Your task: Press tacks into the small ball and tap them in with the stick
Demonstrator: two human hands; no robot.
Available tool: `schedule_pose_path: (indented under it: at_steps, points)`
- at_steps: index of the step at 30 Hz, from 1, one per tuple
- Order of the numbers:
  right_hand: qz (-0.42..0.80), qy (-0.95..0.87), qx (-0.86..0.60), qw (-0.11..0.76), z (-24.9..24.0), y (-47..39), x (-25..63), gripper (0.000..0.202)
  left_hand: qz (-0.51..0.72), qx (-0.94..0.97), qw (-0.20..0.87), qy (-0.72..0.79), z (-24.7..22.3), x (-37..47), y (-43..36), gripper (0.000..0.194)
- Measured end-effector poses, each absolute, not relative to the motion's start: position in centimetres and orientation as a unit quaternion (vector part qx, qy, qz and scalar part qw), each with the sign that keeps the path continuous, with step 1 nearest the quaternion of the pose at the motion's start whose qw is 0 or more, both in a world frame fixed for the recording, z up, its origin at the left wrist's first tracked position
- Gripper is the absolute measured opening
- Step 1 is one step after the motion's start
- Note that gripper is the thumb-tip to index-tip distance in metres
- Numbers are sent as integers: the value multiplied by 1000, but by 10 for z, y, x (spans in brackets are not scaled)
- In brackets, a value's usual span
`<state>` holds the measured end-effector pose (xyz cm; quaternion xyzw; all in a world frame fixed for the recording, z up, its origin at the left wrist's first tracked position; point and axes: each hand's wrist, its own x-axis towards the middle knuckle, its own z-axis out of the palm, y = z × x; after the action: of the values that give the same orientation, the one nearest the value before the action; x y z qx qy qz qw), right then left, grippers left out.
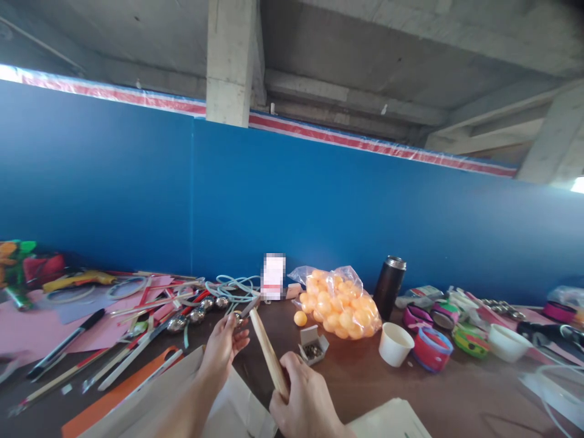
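My right hand [305,395] is wrapped round a pale wooden stick [269,353], which slants up and to the left. A thin grey metal piece [250,306] shows by the stick's upper end; whether the two are joined I cannot tell. To the left, my left hand [224,345] pinches a small shiny round metal piece [238,317] between thumb and fingers, close to the stick's tip. Right of the stick, a small open white box [314,333] holds little metal bits too small to name. Beige paper or card [237,404] lies beneath both forearms.
A clear bag of orange balls [340,304] sits behind the box, with a loose orange ball [300,319] beside it. Farther right stand a black flask [390,287], a white paper cup [396,345] and colourful wristbands [432,349]. Shiny metal balls [197,314], pens and sticks clutter the left.
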<state>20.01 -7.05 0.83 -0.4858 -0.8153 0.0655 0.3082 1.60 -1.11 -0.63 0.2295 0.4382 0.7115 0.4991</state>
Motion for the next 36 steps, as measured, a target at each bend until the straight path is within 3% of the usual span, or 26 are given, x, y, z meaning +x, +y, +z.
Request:
schedule_pose_path:
  at_steps: [12, 23, 36]
  points:
    - [66, -814, -492, 303, 6, -70, 201, 23, 719, 219, 504, 426, -10, 14, -8, 18]
    - [85, -788, -499, 351, 10, -70, 203, 21, 722, 185, 570, 348, -5, 9, -9, 23]
    - [50, -817, -485, 310, 12, -74, 201, 26, 731, 174, 564, 343, -7, 9, -8, 17]
